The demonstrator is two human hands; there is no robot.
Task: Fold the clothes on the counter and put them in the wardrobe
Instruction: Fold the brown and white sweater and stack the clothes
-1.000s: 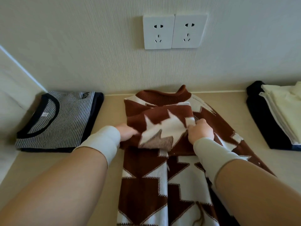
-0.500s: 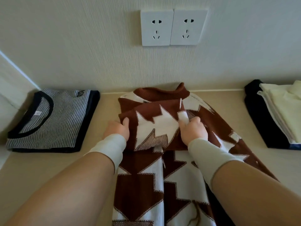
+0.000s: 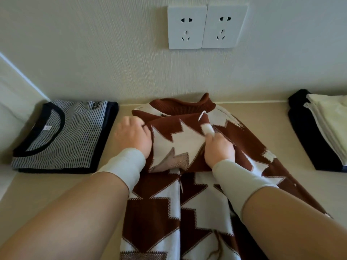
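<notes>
Far left: a folded striped shirt point(image 3: 62, 136) with a dark neckline lies flat on the bench point(image 3: 262, 117), on top of a dark folded garment whose edges show along its right and near sides.
Left hand: the left hand point(image 3: 131, 136) rests on the left edge of the sweater's folded-over part, fingers curled into the fabric and gripping it; a pale cuff covers the wrist.
Centre: the brown-and-white patterned sweater point(image 3: 169, 203) is spread on the bench, its ribbed collar at the wall and its lower part running toward the near edge of the view. A folded-over section lies across its upper half, between the two hands.
Wall: two white sockets point(image 3: 206, 27) sit side by side above the sweater.
Right hand: the right hand point(image 3: 218, 150) pinches the right edge of the same folded section, with a white bit of knit sticking up from its fingers; this wrist also has a pale cuff.
Far right: a stack of folded clothes point(image 3: 323, 128), cream pieces on a dark one, sits on the bench well apart from the sweater, partly cut off by the frame edge.
</notes>
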